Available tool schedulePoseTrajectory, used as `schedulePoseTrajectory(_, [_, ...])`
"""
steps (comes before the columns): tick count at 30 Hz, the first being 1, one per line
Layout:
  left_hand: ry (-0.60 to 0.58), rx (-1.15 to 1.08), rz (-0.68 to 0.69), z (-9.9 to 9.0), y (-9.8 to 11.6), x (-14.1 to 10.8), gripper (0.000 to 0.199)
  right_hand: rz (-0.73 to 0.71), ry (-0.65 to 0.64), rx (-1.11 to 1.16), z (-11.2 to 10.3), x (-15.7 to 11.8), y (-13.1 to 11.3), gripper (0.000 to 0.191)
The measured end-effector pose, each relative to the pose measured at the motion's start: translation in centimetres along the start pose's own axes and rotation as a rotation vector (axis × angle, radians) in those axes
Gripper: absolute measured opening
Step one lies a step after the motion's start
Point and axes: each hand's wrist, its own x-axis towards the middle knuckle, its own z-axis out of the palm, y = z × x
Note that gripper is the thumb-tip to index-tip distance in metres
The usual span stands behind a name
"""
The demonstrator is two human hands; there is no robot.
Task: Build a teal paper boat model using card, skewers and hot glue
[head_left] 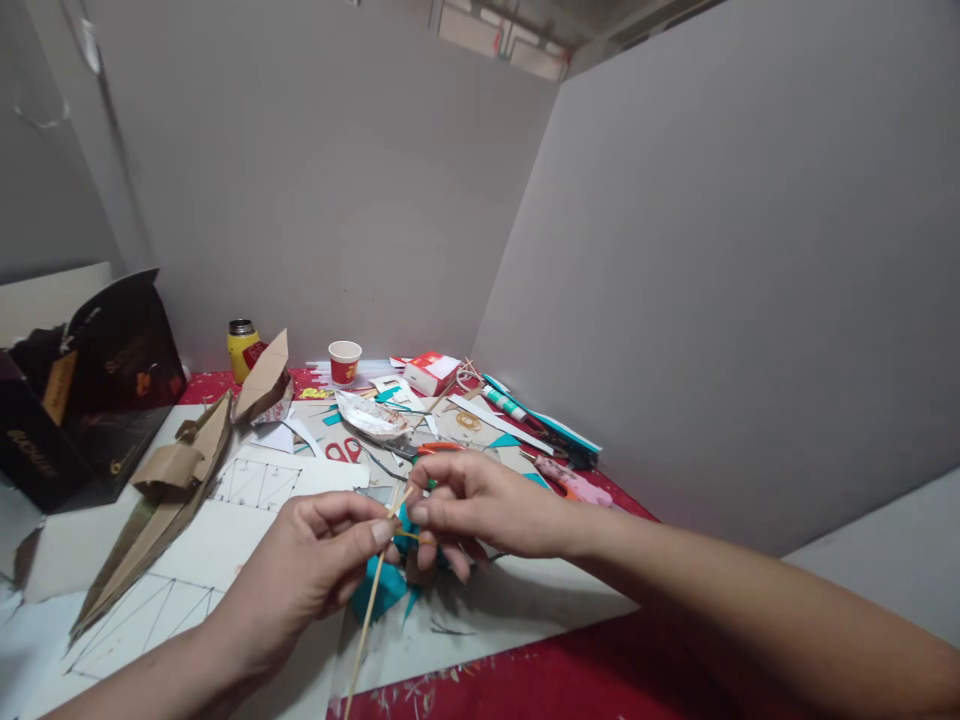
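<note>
My left hand (322,550) pinches a thin wooden stick (367,620) between thumb and fingertips. The stick slants from the red cloth up to the space between both hands. A yellow rubber band (409,536) stretches from the stick near my left thumb to the fingers of my right hand (469,505). That hand is curled closed around the band, close beside the stick's upper end. Just how the band wraps the stick is hidden by my fingers. Below the hands lie teal paper scraps (381,590).
Cardboard boat shapes (161,510), drawn truss sheets (259,484) and a black box (105,400) are on the left. Farther back are a paper cup (345,363), a yellow bottle (241,348), red-handled scissors (343,450) and rubber bands (469,421). A glue gun (574,483) lies right. Grey panels (360,200) enclose the table.
</note>
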Motion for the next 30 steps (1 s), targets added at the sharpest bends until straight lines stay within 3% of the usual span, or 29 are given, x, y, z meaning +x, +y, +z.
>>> schedulePoseTrajectory(3, [0.061,0.007,0.002,0.3,0.0,-0.1,0.029,-0.047,-0.03,-0.41,0.4,-1.0,-1.2,0.007])
schedulePoseTrajectory(8, [0.167,0.014,-0.011,0.6,-0.1,-0.3,0.034,-0.372,0.084,-1.372,1.4,-2.1,-2.1,0.015])
schedulePoseTrajectory(11, [0.192,-0.023,-0.007,0.5,-0.1,-0.4,0.03,-0.56,0.228,-1.709,1.8,-2.3,-2.0,0.021])
schedulePoseTrajectory(13, [0.179,-0.059,-0.018,0.3,0.0,-0.3,0.026,-0.668,0.278,-1.805,1.8,-2.4,-2.0,0.03])
schedulePoseTrajectory(18, [-0.018,-0.075,-0.106,-0.4,0.0,0.1,0.027,-0.805,0.232,-1.774,1.4,-2.4,-2.2,0.034])
schedulePoseTrajectory(22, [-0.226,-0.029,-0.132,-0.8,0.3,0.1,0.026,-0.707,0.106,-1.616,1.0,-2.0,-2.5,0.031])
schedulePoseTrajectory(26, [-0.28,-0.011,-0.1,-0.9,0.5,-0.1,0.024,-0.532,-0.029,-1.078,0.3,-1.4,-2.7,0.019])
schedulePoseTrajectory(30, [-0.18,-0.036,0.009,-0.6,0.4,-0.6,0.026,-0.172,-0.17,-0.461,-0.5,-0.6,-1.5,0.025])
